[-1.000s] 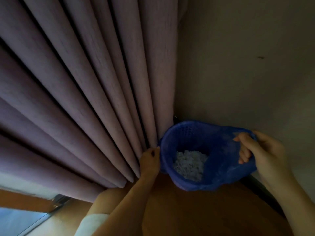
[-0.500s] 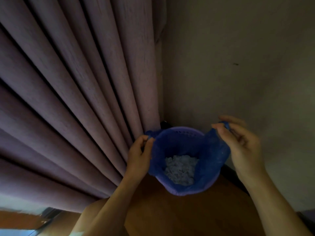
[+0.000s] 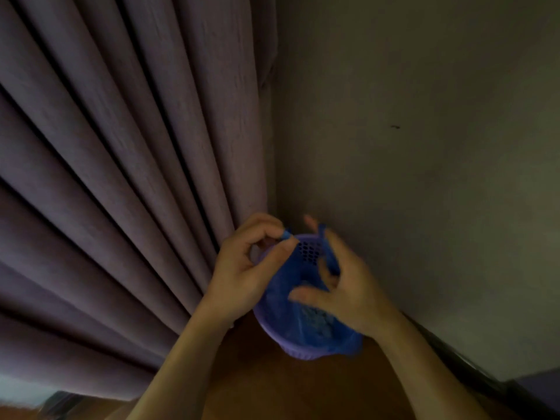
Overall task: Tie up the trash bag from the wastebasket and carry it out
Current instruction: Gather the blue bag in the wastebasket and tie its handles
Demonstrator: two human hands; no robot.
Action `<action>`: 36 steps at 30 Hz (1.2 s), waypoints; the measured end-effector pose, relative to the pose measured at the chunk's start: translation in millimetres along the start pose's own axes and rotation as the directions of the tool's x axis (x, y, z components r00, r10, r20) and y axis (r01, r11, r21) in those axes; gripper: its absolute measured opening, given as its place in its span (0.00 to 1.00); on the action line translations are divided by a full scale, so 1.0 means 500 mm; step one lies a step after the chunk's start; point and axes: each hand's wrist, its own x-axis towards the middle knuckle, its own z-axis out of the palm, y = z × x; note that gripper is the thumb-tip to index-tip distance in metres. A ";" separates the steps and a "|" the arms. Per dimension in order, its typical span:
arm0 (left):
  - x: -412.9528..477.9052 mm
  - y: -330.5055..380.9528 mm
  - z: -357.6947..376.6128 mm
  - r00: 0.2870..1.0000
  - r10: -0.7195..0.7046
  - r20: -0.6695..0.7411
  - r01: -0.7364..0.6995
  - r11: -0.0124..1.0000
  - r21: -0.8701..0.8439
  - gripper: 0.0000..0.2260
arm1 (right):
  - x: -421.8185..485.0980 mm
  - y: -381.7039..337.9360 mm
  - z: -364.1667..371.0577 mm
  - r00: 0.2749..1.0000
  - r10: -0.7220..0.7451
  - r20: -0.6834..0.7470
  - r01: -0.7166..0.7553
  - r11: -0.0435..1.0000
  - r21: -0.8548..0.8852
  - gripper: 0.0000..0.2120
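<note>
A purple perforated wastebasket [image 3: 306, 348] stands in the room corner on the wooden floor. A blue trash bag [image 3: 283, 284] lines it, with pale crumpled scraps [image 3: 316, 316] showing through inside. My left hand [image 3: 242, 268] pinches the bag's left edge between thumb and fingers above the rim. My right hand [image 3: 348, 286] grips the bag's right edge, with a strip of blue film running up between its fingers. Both hands are close together over the basket's mouth and hide much of the opening.
Pleated purple curtains [image 3: 121, 177] hang down on the left, touching the basket's side. A plain wall [image 3: 424, 177] rises on the right, with a dark baseboard [image 3: 454, 356] along the floor. Bare wooden floor [image 3: 288, 389] lies in front of the basket.
Both hands have lifted the bag's edges off the basket rim and drawn them inward toward each other, narrowing the bag's mouth. The camera view shifted slightly.
</note>
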 end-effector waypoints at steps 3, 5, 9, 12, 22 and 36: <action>0.004 0.016 0.007 0.997 0.020 0.068 -0.015 0.997 -0.069 0.10 | 0.009 0.019 0.036 1.000 0.009 0.017 -0.006 0.981 -0.192 0.23; 0.002 0.011 0.008 0.999 0.030 0.024 -0.028 0.995 -0.096 0.14 | 0.014 0.020 0.041 0.997 -0.019 -0.070 0.005 0.982 -0.189 0.09; -0.019 -0.043 0.007 0.986 -0.122 0.111 0.137 0.979 -0.149 0.30 | 0.016 0.012 0.031 0.986 -0.010 -0.165 -0.008 0.994 -0.110 0.18; -0.043 -0.087 0.045 0.887 -0.242 0.393 0.310 0.943 -0.120 0.28 | 0.011 0.010 0.020 0.973 -0.038 -0.226 0.033 0.999 -0.027 0.14; -0.040 -0.148 0.101 0.876 -0.483 -0.012 0.449 0.823 -0.348 0.18 | -0.059 0.037 -0.121 0.942 0.214 -0.259 -0.123 0.937 0.326 0.30; -0.016 -0.140 0.095 0.785 -0.614 -0.085 0.337 0.538 -0.773 0.14 | -0.102 0.062 -0.139 0.953 0.271 0.136 -0.263 0.962 -0.070 0.58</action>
